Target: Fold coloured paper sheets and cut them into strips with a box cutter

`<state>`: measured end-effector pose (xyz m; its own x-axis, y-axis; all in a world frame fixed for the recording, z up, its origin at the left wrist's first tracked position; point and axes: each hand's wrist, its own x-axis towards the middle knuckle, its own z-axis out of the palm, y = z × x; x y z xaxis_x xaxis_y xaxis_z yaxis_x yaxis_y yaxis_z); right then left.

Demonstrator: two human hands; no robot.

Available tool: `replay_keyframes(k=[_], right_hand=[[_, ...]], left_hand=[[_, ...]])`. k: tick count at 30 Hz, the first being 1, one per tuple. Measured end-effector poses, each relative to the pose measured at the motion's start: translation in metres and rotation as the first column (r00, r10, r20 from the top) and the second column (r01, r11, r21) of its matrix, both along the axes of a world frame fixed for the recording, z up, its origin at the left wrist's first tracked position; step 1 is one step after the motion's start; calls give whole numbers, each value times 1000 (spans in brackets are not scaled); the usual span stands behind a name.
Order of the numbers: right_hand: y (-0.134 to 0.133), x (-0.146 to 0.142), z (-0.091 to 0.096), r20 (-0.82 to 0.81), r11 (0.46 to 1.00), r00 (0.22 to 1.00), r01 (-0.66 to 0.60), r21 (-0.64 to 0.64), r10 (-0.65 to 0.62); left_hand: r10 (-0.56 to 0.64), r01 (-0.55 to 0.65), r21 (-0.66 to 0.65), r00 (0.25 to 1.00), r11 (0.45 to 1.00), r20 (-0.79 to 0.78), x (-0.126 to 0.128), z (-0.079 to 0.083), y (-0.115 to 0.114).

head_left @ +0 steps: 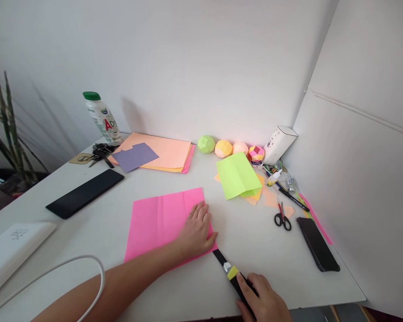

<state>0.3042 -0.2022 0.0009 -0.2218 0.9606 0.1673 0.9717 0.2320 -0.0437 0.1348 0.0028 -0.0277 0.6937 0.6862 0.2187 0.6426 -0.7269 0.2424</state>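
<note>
A pink sheet of paper [147,228] with fold creases lies flat on the white table [275,259]. My left hand [198,230] rests on its right side, fingers stretched out and pressing it down. In my right hand [265,297] is a black and yellow utility knife [233,273], its blade extended. The blade's tip is at the sheet's lower right corner; whether it touches the paper I cannot tell. Part of the sheet's lower edge is covered by my left forearm.
Scissors [282,218], a phone [317,243], a marker [293,199] and a glue bottle [274,178] lie to the right. Green folded paper [239,175] and several paper balls [223,149] are behind. Left are a black slab [85,193], a bottle [102,117] and a white cable [102,270].
</note>
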Motion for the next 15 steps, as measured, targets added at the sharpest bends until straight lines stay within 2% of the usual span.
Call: replay_keyframes(k=[8, 15], right_hand=[[1, 3, -6, 46, 998, 998, -42, 43, 40], [1, 0, -7, 85, 997, 996, -39, 60, 34]], left_hand=[[-27, 30, 33, 995, 999, -100, 0, -11, 3], [-31, 41, 62, 988, 997, -148, 1, -12, 3]])
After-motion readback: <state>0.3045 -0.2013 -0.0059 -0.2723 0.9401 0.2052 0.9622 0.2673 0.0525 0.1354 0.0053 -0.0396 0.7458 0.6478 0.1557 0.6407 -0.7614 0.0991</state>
